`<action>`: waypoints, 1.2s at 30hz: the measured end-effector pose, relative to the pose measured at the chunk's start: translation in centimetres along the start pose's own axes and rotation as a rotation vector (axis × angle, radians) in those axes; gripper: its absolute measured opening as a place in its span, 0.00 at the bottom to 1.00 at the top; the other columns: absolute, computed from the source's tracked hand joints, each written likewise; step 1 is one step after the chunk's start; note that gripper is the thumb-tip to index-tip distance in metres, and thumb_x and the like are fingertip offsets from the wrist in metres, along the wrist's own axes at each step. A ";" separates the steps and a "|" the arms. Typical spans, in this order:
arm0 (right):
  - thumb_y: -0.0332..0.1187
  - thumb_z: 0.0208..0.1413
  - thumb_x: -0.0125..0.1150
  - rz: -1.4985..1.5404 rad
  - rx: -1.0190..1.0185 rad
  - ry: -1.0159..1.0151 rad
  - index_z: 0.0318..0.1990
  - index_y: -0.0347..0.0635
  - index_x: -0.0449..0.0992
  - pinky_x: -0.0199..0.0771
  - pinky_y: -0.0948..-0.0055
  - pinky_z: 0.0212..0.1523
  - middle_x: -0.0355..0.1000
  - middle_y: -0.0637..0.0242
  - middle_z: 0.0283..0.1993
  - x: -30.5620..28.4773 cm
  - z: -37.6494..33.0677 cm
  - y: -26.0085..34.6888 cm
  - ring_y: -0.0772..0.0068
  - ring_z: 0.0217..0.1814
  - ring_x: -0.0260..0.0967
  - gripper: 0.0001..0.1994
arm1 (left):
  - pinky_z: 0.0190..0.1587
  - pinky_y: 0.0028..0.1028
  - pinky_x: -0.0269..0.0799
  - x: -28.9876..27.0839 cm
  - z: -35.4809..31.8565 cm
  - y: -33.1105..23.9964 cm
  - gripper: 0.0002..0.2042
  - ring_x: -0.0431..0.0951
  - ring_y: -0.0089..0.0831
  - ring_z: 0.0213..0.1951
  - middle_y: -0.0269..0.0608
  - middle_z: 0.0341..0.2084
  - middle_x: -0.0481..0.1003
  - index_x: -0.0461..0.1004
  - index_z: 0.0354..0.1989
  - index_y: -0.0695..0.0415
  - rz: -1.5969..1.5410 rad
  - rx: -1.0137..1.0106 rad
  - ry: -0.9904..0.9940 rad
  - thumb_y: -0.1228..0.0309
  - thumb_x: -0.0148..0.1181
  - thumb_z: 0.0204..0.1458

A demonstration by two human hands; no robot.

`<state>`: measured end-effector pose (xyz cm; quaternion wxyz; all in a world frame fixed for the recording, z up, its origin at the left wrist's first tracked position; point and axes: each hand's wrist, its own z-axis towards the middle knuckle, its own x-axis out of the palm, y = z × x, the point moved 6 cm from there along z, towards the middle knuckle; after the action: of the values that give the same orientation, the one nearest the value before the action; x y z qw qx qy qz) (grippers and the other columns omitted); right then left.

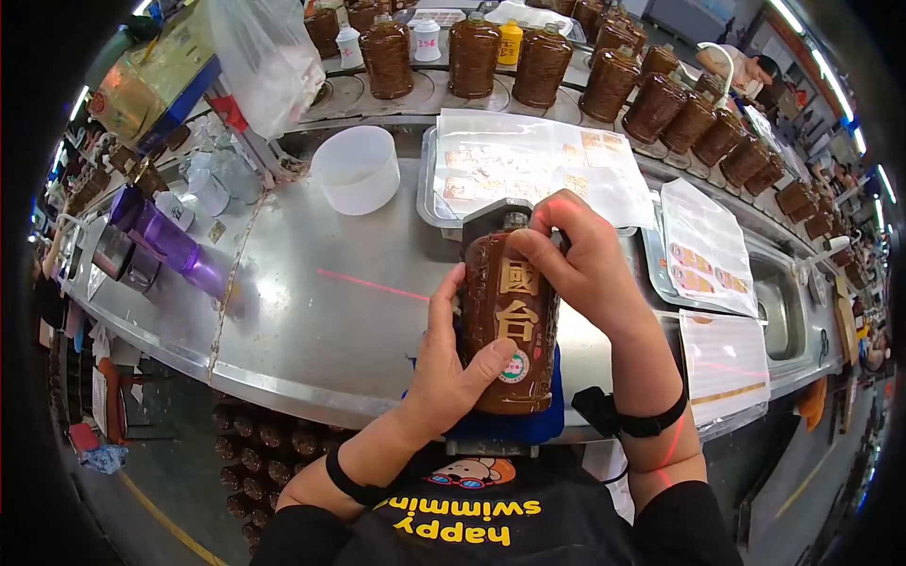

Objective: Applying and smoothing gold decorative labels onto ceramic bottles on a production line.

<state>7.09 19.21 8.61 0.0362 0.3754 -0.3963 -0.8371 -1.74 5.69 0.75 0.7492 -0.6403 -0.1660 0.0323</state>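
A brown bottle (486, 302) with large gold characters stands upright in front of me, slightly tilted. My left hand (453, 363) wraps round its lower left side. The left thumb presses on a round white, green and pink sticker (514, 366) low on the front. At the bottle's upper right, my right hand (576, 255) is closed, thumb and forefinger brought together against the shoulder beside the neck. Whatever sits between those fingertips is hidden. Behind the bottle's base shows some blue material (557, 396).
Sticker sheets lie on a tray (429, 189) behind the bottle, with more sheets (703, 241) at right. A white tub (357, 170) and purple bottle (170, 241) stand left. Brown bottles (472, 57) line a conveyor (429, 90). A sink (779, 302) lies far right.
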 end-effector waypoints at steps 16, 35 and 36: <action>0.33 0.61 0.53 0.031 -0.035 -0.220 0.49 0.33 0.69 0.67 0.65 0.47 0.68 0.52 0.42 -1.1 -1.9 -0.8 0.57 0.44 0.68 0.13 | 0.62 0.34 0.57 -1.1 0.6 -0.3 0.40 0.62 0.36 0.59 0.53 0.59 0.57 0.42 0.67 0.66 0.066 0.059 -0.002 0.60 0.59 0.56; 0.40 0.56 0.63 0.179 0.085 -0.055 0.64 0.28 0.55 0.68 0.67 0.53 0.59 0.45 0.60 1.6 -9.0 -1.1 0.57 0.55 0.64 0.35 | 0.62 0.34 0.58 -1.0 0.6 -0.4 0.40 0.63 0.37 0.59 0.52 0.60 0.57 0.40 0.68 0.64 0.060 0.034 0.018 0.65 0.59 0.55; 0.40 0.56 0.63 0.183 0.068 -0.069 0.64 0.28 0.55 0.68 0.67 0.53 0.59 0.45 0.60 1.6 -9.0 -1.0 0.57 0.55 0.64 0.35 | 0.62 0.34 0.58 -1.1 0.6 -0.4 0.40 0.63 0.37 0.59 0.52 0.60 0.57 0.40 0.68 0.64 0.063 0.036 0.011 0.65 0.59 0.55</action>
<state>12.11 13.63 3.36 0.0858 0.3096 -0.4581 -0.8288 -3.01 5.86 0.93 0.7603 -0.6317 -0.1410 0.0551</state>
